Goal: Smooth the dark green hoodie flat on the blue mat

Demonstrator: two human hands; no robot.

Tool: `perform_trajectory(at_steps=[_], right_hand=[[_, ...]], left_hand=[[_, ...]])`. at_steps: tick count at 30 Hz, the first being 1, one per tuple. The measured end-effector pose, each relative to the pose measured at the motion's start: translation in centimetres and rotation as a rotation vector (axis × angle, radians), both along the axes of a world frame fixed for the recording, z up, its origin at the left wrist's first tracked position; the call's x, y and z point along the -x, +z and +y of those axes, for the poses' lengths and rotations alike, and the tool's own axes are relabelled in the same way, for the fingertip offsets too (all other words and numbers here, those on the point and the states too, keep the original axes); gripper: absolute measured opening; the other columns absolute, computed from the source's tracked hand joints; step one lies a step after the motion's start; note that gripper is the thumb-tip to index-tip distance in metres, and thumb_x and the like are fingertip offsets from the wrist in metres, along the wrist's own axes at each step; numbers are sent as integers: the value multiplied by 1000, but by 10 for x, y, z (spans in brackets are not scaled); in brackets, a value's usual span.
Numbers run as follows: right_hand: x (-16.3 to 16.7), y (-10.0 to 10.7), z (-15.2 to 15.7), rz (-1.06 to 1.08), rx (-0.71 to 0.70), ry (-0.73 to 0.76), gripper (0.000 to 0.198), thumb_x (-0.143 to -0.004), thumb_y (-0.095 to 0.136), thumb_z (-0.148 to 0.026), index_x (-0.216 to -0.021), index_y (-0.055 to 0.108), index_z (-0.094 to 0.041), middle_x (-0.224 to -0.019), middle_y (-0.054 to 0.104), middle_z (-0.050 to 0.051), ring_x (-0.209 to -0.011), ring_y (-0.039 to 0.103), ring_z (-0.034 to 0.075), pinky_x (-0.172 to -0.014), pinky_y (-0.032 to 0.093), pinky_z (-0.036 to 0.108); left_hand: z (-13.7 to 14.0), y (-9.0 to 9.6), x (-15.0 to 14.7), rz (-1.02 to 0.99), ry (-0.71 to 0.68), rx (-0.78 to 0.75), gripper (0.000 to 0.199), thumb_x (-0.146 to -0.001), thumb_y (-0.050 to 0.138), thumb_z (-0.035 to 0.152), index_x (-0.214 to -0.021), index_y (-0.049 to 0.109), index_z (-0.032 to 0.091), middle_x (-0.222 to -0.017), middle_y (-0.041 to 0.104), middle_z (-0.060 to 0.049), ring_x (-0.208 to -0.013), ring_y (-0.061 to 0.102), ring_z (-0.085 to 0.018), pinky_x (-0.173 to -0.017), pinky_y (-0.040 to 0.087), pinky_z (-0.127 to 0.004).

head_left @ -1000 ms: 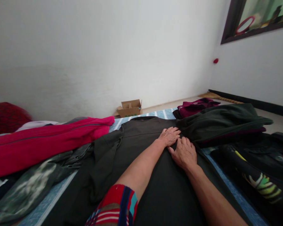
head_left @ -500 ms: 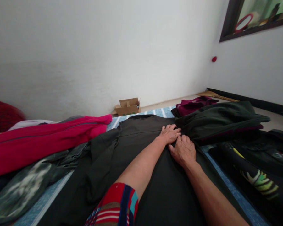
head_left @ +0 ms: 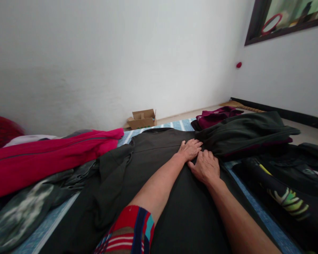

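Observation:
A dark grey-green long-sleeved top [head_left: 159,151] lies spread out on a blue and white striped sheet [head_left: 184,124], its neck end towards the wall. My left hand [head_left: 190,149] rests flat on the upper right of the top, near the shoulder, fingers stretched. Right beside it, my right hand [head_left: 206,165] presses on the same cloth with its fingers extended and slightly bent. One sleeve of the top is folded in at the left; the right sleeve [head_left: 246,132] reaches out over other clothes.
A bright pink garment [head_left: 55,151] and a grey patterned one [head_left: 29,208] lie at left. At right are a maroon garment [head_left: 214,118] and a black printed garment [head_left: 288,197]. A cardboard box [head_left: 141,119] stands by the wall [head_left: 137,60].
The whole view has shifted very slightly. Both hands stay at the same spot on the top, and the clothes lie as before.

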State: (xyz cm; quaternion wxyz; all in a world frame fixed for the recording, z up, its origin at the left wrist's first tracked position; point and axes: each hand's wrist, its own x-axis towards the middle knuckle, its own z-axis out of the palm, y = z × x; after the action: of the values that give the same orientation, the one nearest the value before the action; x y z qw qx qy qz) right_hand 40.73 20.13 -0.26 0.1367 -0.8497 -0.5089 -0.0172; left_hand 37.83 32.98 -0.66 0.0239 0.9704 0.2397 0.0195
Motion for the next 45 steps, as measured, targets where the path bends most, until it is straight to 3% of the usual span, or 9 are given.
perform_trajectory(at_steps=[5, 20, 26, 33, 39, 45], right_hand=[[-1, 4, -1, -19, -9, -4, 65, -84, 48, -49, -128, 47, -1, -118, 52, 22, -110, 42, 33, -87, 33, 40], [4, 4, -1, -33, -25, -39, 55, -84, 50, -46, -117, 54, -2, -119, 52, 22, -111, 42, 32, -87, 34, 40], [2, 2, 0, -2, -6, -31, 57, -84, 48, -46, -120, 53, -2, -127, 47, 23, -116, 39, 33, -91, 31, 41], [0, 2, 1, 20, 6, -16, 61, -84, 47, -47, -125, 48, -2, -130, 46, 23, -120, 37, 33, -94, 29, 41], [2, 2, 1, 31, 7, -28, 65, -85, 47, -46, -130, 44, 0, -133, 44, 23, -122, 35, 33, -95, 28, 41], [5, -3, 2, -10, -12, -41, 65, -85, 47, -45, -130, 44, 2, -134, 43, 24, -124, 33, 33, -97, 26, 40]], left_hand=[[2, 2, -1, 23, 8, 4, 43, -94, 25, 42, -132, 43, 33, -145, 37, -1, -133, 29, -23, -105, 25, -51], [2, -1, -2, 23, 1, -13, 42, -95, 25, 41, -130, 45, 31, -145, 37, -2, -134, 27, -24, -105, 23, -55], [2, -2, -2, -19, -2, -39, 38, -94, 29, 38, -125, 49, 31, -143, 40, 1, -132, 30, -20, -107, 23, -46], [-2, -1, -1, -71, 32, -45, 36, -94, 31, 37, -125, 49, 30, -139, 45, -1, -130, 35, -20, -105, 27, -46], [-3, 0, 2, -86, 122, -43, 45, -92, 33, 46, -127, 44, 20, -136, 47, -8, -126, 40, -21, -104, 30, -40], [1, -3, 0, -33, 153, 10, 50, -91, 29, 49, -134, 38, 25, -147, 35, -5, -135, 27, -22, -108, 21, -48]])
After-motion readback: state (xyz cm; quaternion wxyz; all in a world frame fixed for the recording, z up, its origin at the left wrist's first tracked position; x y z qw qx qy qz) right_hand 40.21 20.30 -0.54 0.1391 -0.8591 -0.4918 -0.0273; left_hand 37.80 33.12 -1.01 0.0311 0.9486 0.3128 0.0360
